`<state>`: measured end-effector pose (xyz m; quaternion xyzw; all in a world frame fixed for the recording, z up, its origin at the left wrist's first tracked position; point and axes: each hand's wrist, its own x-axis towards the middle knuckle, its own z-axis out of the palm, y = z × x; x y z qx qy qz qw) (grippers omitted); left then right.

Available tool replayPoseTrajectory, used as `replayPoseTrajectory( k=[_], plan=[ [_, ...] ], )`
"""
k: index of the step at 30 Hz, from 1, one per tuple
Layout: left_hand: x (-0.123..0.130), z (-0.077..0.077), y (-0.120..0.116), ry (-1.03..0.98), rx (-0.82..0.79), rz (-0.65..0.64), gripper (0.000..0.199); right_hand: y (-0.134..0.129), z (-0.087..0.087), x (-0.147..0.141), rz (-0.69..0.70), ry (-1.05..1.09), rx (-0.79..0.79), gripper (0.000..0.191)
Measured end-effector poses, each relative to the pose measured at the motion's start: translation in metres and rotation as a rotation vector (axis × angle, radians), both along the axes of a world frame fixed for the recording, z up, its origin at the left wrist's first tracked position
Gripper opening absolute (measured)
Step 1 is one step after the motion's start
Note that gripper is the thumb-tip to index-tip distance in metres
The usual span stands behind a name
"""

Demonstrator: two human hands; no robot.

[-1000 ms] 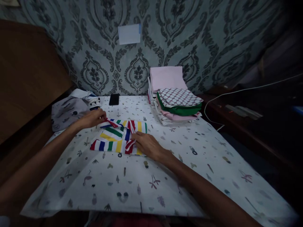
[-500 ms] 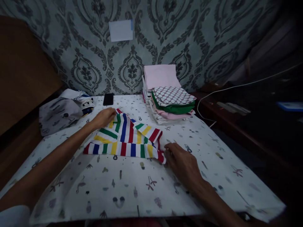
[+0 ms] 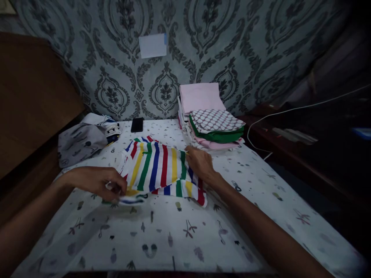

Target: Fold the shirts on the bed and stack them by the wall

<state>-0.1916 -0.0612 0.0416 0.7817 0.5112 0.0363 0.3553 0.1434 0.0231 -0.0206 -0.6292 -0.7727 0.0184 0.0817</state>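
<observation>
A small garment striped in red, blue, green, yellow and white (image 3: 155, 164) lies spread on the patterned white cloth (image 3: 162, 231), with a band of it turned along the front edge. My left hand (image 3: 106, 183) pinches its near left corner, which is lifted a little and blurred. At the garment's right side, my right hand (image 3: 199, 162) has its fingers closed on the upper right edge. The cloth of the garment partly hides those fingertips.
Folded clothes (image 3: 214, 125) stand in a stack at the back right. A grey printed cloth (image 3: 82, 143) lies in a heap at the left, and a black phone (image 3: 137, 125) is near the wall. A white cable (image 3: 290, 112) runs along the right.
My left hand has come down and nearer, bringing the garment's left part forward with it. My right hand has moved up from the near right corner to the upper right edge.
</observation>
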Motion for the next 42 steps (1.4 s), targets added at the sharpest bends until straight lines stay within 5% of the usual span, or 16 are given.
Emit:
replayPoseTrajectory(
  k=[3,8,12,16,20,24,26,29,32,38,42],
  plan=[
    [0.000,0.006,0.019,-0.128,-0.252,-0.062,0.031,0.009,0.002,0.009,-0.113,0.090,0.127,0.032],
    [0.004,-0.037,0.121,0.121,0.383,0.398,0.027,0.009,-0.007,0.019,-0.093,0.157,0.142,0.034],
    [0.015,-0.066,0.190,0.222,0.394,0.522,0.017,0.005,-0.013,0.027,-0.098,0.134,0.092,0.034],
    [0.026,-0.074,0.218,0.236,0.349,0.493,0.015,0.009,-0.013,0.034,-0.127,0.091,0.089,0.022],
    [0.020,-0.071,0.222,0.198,0.516,0.559,0.011,0.021,-0.014,0.041,-0.159,0.123,0.309,0.023],
    [0.013,-0.073,0.210,0.175,0.674,0.659,0.022,0.027,-0.020,0.042,-0.183,0.215,0.479,0.028],
    [0.018,-0.077,0.193,0.144,0.749,0.626,0.025,0.020,-0.022,0.037,-0.042,0.263,0.455,0.028],
    [0.040,-0.084,0.151,0.043,0.783,0.352,0.023,-0.001,-0.021,0.027,0.395,0.304,0.177,0.026],
    [0.066,-0.084,0.095,-0.034,0.561,0.011,0.030,-0.027,-0.016,0.021,0.656,0.270,-0.133,0.028],
    [0.084,-0.063,-0.002,0.167,0.239,-0.227,0.040,-0.078,-0.006,0.033,0.574,0.110,-0.276,0.007],
    [0.068,-0.046,-0.032,0.230,0.120,-0.313,0.029,-0.113,0.003,0.039,0.535,0.086,-0.271,0.022]
  ],
)
